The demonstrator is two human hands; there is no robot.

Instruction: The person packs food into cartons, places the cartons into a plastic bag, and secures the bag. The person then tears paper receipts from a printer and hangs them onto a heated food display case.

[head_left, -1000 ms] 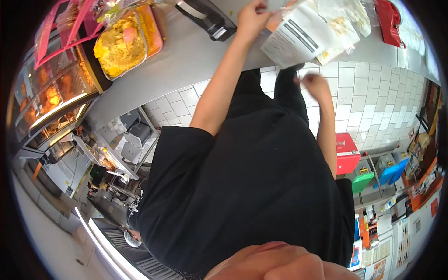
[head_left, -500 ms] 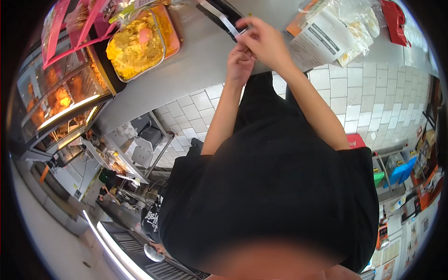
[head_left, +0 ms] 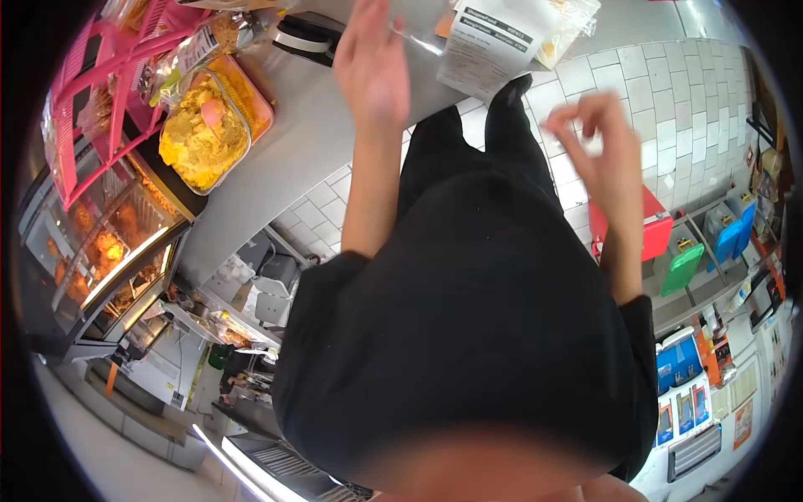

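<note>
My left hand (head_left: pixel 374 79) is raised over the metal counter, its fingers stretched out and blurred. Just left of its fingers lies a black device with a white band (head_left: pixel 305 39), perhaps a tape dispenser. A thin shiny streak shows by the fingertips; I cannot tell what it is. My right hand (head_left: pixel 600 138) is off the counter, above the tiled floor, with bent fingers and the thumb and forefinger tips close together. Whether anything is pinched there is too small to tell. Between the hands, a printed receipt (head_left: pixel 489 46) lies on a clear plastic bag of food (head_left: pixel 569 29) at the counter edge.
Left on the counter (head_left: pixel 305 117) stand a clear tub of yellow food (head_left: pixel 203 138) and a pink basket (head_left: pixel 71 109). A heated glass case with fried food (head_left: pixel 109 243) is beyond. A red-topped stool or box (head_left: pixel 657 237) is on the right.
My hands, together by the black device before, have moved apart: the left up and leftward, the right down to the right. The view has shifted, bringing the receipt nearer the middle.
</note>
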